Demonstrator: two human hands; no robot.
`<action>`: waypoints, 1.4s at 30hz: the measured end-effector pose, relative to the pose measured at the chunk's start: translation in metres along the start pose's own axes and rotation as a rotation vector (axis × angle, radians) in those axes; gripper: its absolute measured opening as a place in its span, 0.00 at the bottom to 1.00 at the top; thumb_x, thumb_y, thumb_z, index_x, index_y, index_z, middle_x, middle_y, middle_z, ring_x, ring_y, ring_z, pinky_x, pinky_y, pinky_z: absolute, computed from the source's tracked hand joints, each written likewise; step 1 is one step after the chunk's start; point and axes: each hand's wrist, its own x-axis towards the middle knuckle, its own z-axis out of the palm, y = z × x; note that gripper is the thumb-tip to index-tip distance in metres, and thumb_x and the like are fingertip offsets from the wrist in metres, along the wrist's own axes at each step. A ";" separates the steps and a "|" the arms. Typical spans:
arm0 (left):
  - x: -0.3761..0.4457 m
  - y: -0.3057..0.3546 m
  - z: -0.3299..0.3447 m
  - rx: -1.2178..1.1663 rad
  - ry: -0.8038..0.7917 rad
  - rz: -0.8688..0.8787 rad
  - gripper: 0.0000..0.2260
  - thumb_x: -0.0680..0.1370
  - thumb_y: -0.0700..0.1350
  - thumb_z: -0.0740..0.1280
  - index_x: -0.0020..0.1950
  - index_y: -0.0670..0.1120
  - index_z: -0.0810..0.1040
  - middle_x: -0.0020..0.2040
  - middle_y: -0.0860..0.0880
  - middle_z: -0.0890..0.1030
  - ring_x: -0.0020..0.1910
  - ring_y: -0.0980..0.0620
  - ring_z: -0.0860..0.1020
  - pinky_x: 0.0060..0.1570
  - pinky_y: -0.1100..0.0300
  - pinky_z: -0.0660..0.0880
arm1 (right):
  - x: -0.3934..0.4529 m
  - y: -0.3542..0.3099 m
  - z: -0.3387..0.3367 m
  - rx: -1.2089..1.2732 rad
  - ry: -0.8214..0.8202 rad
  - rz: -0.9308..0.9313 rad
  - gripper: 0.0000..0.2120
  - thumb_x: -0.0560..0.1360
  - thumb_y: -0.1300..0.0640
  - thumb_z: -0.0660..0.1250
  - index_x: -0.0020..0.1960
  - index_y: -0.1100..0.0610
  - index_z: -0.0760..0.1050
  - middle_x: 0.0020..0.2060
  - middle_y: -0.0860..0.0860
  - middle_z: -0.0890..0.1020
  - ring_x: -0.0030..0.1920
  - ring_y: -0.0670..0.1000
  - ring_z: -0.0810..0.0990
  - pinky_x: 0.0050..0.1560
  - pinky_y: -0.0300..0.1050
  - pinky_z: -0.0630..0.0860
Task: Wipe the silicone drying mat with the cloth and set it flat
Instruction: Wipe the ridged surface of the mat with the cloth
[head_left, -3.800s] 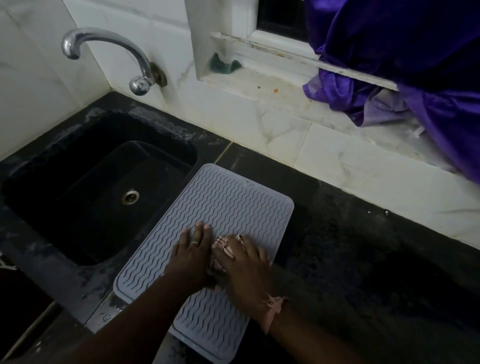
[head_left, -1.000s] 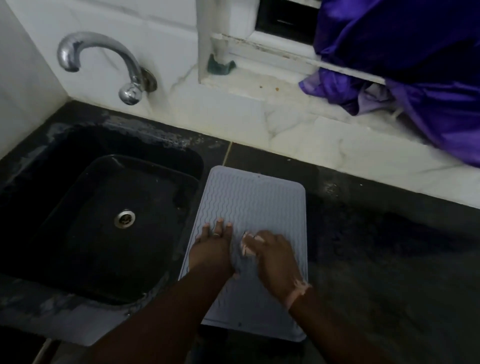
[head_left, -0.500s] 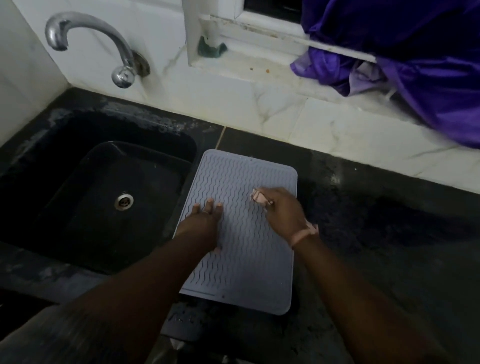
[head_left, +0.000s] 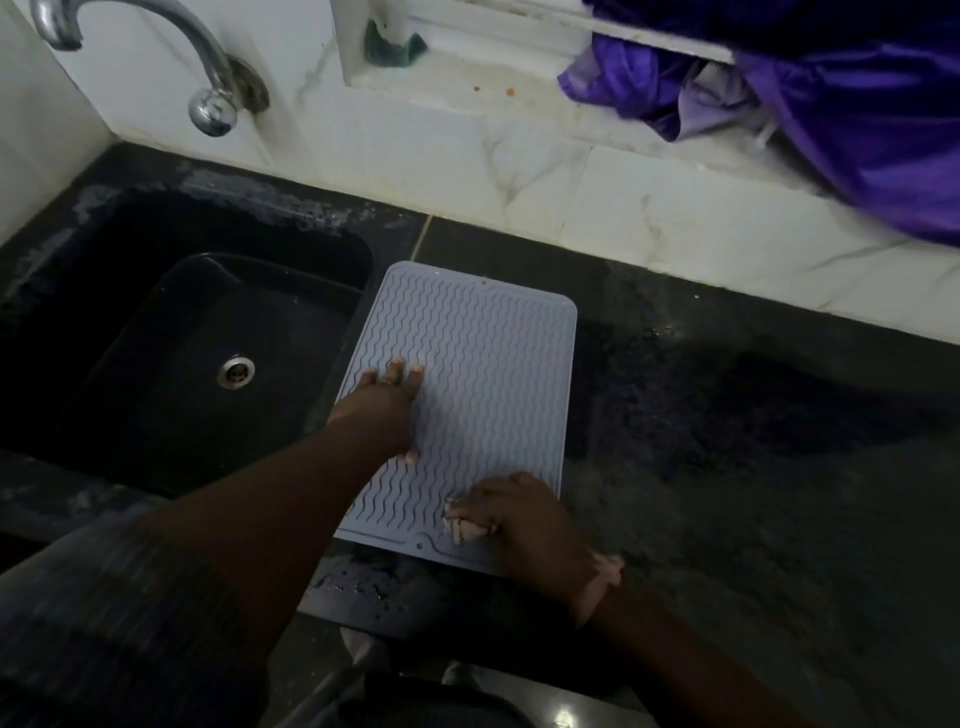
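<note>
— One mat (head_left: 467, 395), one cloth (head_left: 465, 525), two hands, we counted; what had changed?
— Half a second earlier our right hand (head_left: 519, 519) gripped the cloth near the mat's far edge; now it gripped it at the near right corner. Our left hand (head_left: 387, 410) stayed spread flat on the mat, beside one sink (head_left: 93, 322).

1. one silicone drying mat (head_left: 483, 374), grey, wavy ribs.
2. one cloth (head_left: 465, 527), small, pale pink.
3. two hands: left hand (head_left: 387, 408), right hand (head_left: 519, 514).
4. one ring (head_left: 385, 382), on the left hand.
5. one wrist band (head_left: 597, 577), right wrist.
6. one sink (head_left: 78, 332), with one drain (head_left: 236, 371).
7. one tap (head_left: 202, 62).
8. one purple fabric (head_left: 857, 104).
9. one green sponge (head_left: 392, 44), on the sill.
10. one dark tabletop (head_left: 753, 467).
</note>
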 end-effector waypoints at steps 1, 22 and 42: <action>0.000 0.002 0.000 -0.010 -0.006 -0.009 0.57 0.71 0.48 0.79 0.83 0.53 0.37 0.83 0.47 0.38 0.82 0.39 0.41 0.78 0.35 0.56 | 0.004 0.002 -0.011 0.138 0.031 0.079 0.15 0.72 0.65 0.71 0.55 0.53 0.86 0.53 0.44 0.86 0.54 0.42 0.83 0.58 0.38 0.75; -0.010 0.071 0.020 -0.024 0.052 0.083 0.43 0.80 0.54 0.69 0.83 0.59 0.41 0.84 0.51 0.39 0.82 0.42 0.39 0.75 0.34 0.56 | -0.066 -0.036 -0.017 -0.331 -0.228 0.325 0.22 0.79 0.44 0.57 0.71 0.46 0.73 0.66 0.48 0.75 0.63 0.54 0.75 0.64 0.50 0.72; -0.006 0.071 0.035 0.020 0.158 0.091 0.40 0.80 0.58 0.66 0.83 0.61 0.43 0.84 0.49 0.43 0.82 0.39 0.43 0.78 0.37 0.55 | -0.007 -0.008 -0.033 -0.383 0.050 0.317 0.17 0.76 0.57 0.66 0.63 0.49 0.79 0.57 0.51 0.79 0.56 0.55 0.77 0.56 0.49 0.74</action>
